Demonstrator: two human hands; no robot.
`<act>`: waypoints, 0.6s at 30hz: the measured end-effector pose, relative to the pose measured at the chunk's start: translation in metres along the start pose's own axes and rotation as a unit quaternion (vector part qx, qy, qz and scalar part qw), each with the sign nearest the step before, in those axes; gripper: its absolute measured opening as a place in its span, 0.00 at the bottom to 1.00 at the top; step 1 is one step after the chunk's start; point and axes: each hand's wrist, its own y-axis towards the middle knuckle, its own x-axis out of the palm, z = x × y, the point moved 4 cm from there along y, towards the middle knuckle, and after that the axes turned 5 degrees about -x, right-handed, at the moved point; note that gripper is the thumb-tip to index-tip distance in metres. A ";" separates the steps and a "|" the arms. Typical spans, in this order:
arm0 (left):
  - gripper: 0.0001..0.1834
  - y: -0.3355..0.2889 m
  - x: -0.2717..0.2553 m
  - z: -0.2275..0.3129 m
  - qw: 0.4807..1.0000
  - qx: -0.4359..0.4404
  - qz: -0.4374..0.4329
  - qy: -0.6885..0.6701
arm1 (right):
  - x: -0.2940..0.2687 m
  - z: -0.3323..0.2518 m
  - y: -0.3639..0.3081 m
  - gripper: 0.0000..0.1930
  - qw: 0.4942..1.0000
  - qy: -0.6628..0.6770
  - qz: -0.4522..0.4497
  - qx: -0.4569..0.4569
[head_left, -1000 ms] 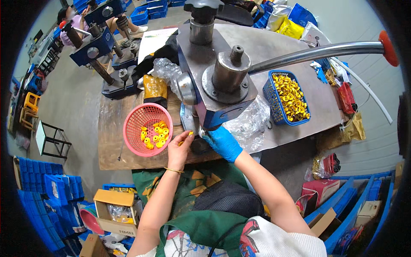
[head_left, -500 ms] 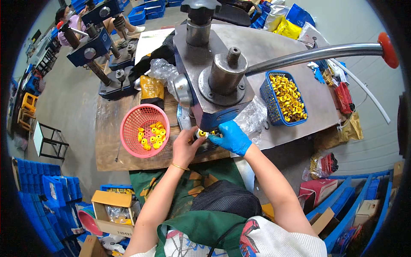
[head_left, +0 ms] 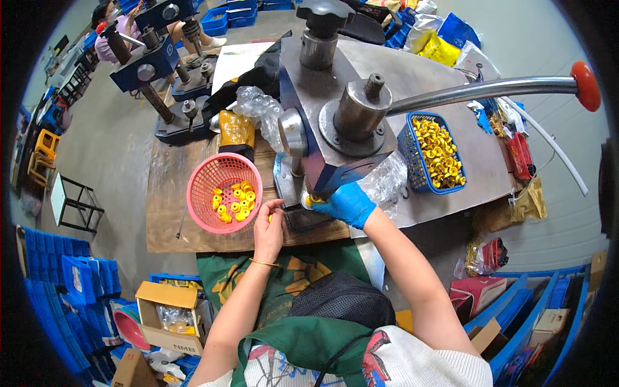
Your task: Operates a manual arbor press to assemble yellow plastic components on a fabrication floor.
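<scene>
A heavy hand-lever press (head_left: 345,122) stands before me on the table. Under its ram, my right hand (head_left: 351,205), in a blue glove, has its fingertips closed on a small yellow round part (head_left: 314,200). Part of that piece is hidden by the fingers and the press. My bare left hand (head_left: 268,231) is left of the press base, its fingers curled around a bit of yellow (head_left: 271,219), seemingly another such part and mostly covered. A pink plastic basket (head_left: 194,193) with several yellow parts sits beside my left hand.
A blue basket (head_left: 412,169) full of yellow parts stands right of the press. The press lever (head_left: 483,93) reaches out to the right, ending in a red knob. Clear plastic wrap (head_left: 385,177) and a yellow taped bundle (head_left: 236,131) lie close by. A person (head_left: 106,45) sits at the far left.
My left hand has drawn back left, away from the press. My right hand has shifted slightly left, with its fingertips under the ram. The whole view has shifted a little.
</scene>
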 end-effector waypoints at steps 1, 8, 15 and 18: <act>0.10 0.000 0.001 -0.002 0.999 -0.016 -0.003 -0.029 | 0.007 0.002 -0.001 0.12 1.000 0.000 0.000 0.000; 0.09 -0.008 0.000 0.003 0.996 -0.052 -0.008 -0.069 | 0.027 0.016 -0.008 0.15 0.995 0.091 0.040 0.023; 0.17 -0.011 0.004 0.003 0.986 -0.087 -0.036 -0.136 | 0.055 0.037 -0.024 0.16 0.964 0.235 0.058 0.106; 0.21 -0.014 0.007 0.002 0.982 -0.101 -0.030 -0.154 | 0.048 0.042 -0.027 0.18 0.981 0.167 -0.004 0.100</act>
